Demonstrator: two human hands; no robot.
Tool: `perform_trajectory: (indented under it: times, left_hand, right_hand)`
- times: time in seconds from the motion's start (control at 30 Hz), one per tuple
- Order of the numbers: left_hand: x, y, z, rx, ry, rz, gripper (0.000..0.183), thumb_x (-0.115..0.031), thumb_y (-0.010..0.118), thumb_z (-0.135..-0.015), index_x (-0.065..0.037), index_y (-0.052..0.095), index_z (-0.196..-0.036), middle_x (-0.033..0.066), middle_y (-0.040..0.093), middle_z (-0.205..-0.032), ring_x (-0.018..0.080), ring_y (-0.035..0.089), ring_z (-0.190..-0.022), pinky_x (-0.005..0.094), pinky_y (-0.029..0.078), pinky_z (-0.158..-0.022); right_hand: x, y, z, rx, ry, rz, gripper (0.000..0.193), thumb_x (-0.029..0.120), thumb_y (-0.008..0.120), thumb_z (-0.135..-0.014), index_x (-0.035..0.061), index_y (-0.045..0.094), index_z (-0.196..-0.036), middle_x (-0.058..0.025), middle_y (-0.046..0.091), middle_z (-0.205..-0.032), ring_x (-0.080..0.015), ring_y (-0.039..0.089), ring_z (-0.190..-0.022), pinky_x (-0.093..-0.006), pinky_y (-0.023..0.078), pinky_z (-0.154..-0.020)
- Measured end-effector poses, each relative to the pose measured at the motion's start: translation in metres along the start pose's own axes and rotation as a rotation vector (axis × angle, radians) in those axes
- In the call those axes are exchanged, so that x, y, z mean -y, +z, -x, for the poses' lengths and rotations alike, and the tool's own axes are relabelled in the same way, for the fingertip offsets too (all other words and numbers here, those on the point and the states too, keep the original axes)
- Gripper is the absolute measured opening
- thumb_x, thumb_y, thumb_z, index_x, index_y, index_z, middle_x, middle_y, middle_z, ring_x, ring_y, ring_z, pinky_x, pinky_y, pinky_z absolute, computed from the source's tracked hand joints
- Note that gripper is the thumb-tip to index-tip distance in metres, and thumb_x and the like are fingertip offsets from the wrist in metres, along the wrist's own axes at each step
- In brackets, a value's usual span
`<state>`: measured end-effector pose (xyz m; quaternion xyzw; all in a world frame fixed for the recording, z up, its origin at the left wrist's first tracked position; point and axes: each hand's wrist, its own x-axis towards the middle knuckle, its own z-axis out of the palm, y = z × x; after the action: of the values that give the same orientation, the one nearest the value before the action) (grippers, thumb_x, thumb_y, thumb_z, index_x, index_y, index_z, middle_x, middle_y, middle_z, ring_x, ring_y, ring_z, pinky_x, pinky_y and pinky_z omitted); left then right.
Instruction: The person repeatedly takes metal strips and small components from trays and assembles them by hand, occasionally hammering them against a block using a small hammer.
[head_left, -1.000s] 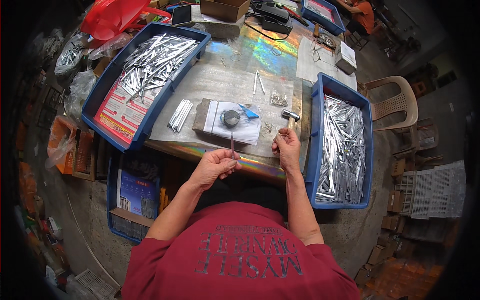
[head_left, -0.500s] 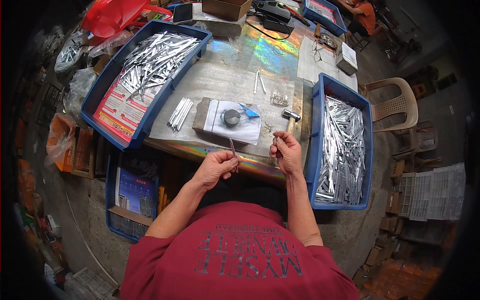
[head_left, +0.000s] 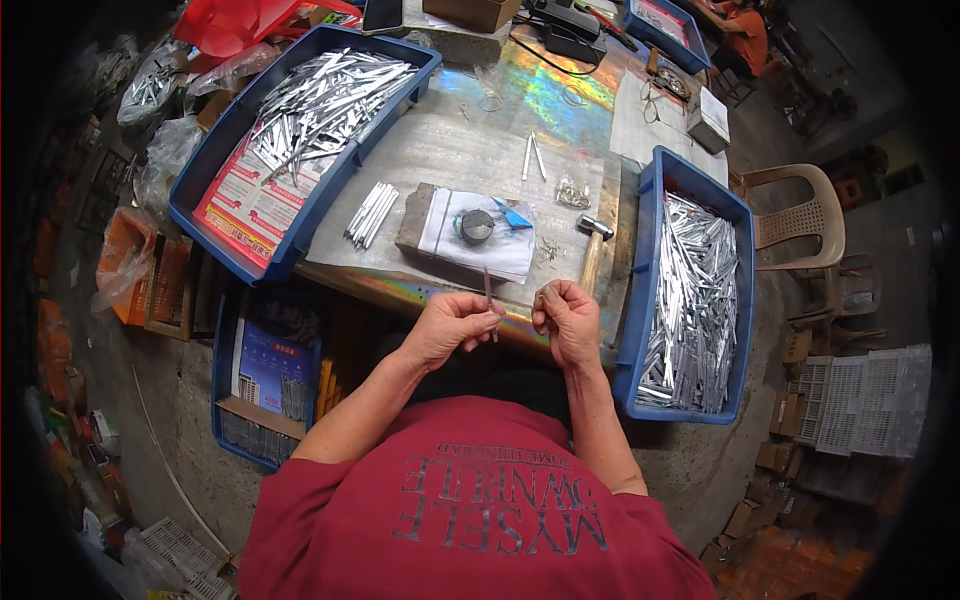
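Observation:
My left hand (head_left: 460,326) pinches a slim metal strip (head_left: 488,284), which stands nearly upright between thumb and fingers just off the table's front edge. Close beside it, the fingertips of my right hand (head_left: 571,322) are pressed together; whatever they hold is too small to make out. Beyond the hands lies a block topped with white paper (head_left: 440,236), bearing a dark round metal piece (head_left: 476,227). Tiny metal pins (head_left: 547,251) are scattered to its right, near a hammer (head_left: 593,255). A row of metal strips (head_left: 371,214) lies left of the block.
Blue trays of metal strips flank me, the left tray (head_left: 290,238) and the right tray (head_left: 628,345). Two strips (head_left: 532,158) form a narrow V near a heap of small parts (head_left: 572,192). A plastic chair (head_left: 800,215) stands at right. Another person (head_left: 742,40) sits far right.
My hands have come closer together, the left moving right with the strip now more upright. The view has shifted slightly, showing more of the hammer's handle.

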<state>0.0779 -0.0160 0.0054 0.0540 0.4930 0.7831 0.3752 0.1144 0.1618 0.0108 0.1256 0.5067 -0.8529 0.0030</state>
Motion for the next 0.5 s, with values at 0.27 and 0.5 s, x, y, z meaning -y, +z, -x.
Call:
perform_trajectory:
  times: [0.27,0.5]
  left_hand:
    - [0.001,0.012,-0.006,-0.005,0.019,0.044,0.015,-0.015,0.056,-0.077,-0.001,0.056,-0.084,0.0011,0.054,-0.065,0.0031,0.049,-0.053,0.0126,0.037,-0.041]
    - [0.007,0.008,-0.005,0.017,-0.003,0.026,0.014,-0.017,0.056,-0.078,-0.002,0.055,-0.078,-0.0004,0.052,-0.063,0.0026,0.047,-0.051,0.0127,0.036,-0.041]
  right_hand:
    - [-0.013,0.022,0.016,-0.062,-0.064,0.218,0.011,0.011,0.053,-0.08,0.0007,0.054,-0.08,0.003,0.05,-0.066,-0.0031,0.043,-0.056,-0.016,0.036,-0.048]
    - [-0.021,0.023,0.017,-0.159,-0.382,0.764,0.008,0.006,0.056,-0.074,-0.0009,0.054,-0.072,-0.0061,0.054,-0.064,-0.0126,0.05,-0.057,-0.0244,0.04,-0.051]
